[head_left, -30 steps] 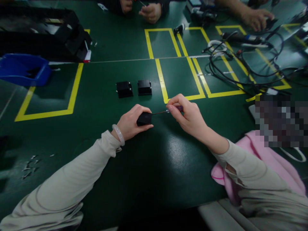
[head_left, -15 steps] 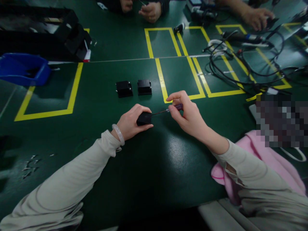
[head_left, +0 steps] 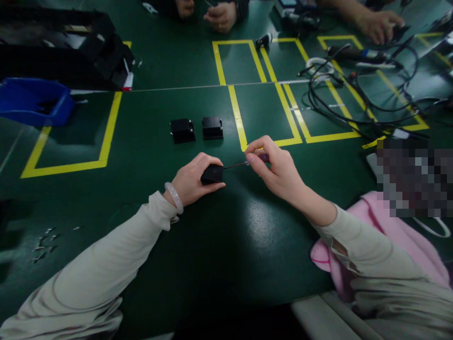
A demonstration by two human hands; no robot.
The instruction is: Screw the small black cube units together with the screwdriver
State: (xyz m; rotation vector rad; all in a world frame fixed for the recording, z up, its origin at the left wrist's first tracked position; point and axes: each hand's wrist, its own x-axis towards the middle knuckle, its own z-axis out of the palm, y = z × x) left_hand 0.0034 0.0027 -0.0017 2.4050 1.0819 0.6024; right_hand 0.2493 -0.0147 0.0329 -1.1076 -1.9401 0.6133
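Observation:
My left hand [head_left: 194,178] grips a small black box-shaped part [head_left: 212,174] on the green table, thumb along its near side and fingers over its far side. A screwdriver [head_left: 236,165] lies almost level in my right hand [head_left: 272,163], its purple handle mostly covered by my fingers. The thin shaft points left and its tip meets the right side of the black part; the exact contact point is too small to make out. Beyond my left hand stand two similar black parts, a left one [head_left: 182,130] and a right one [head_left: 213,128], with shiny metal bits at their sides.
Loose screws [head_left: 44,245] lie at the left. A blue bin [head_left: 35,101] and a long black rack [head_left: 60,52] stand at the far left. Tangled black cables [head_left: 314,101] cover the right side, beyond a pink cloth [head_left: 385,231]. Other people's hands [head_left: 221,18] are across the table.
The fingers of my right hand have shifted round the screwdriver handle, covering more of it. My left hand and the black part stay in place.

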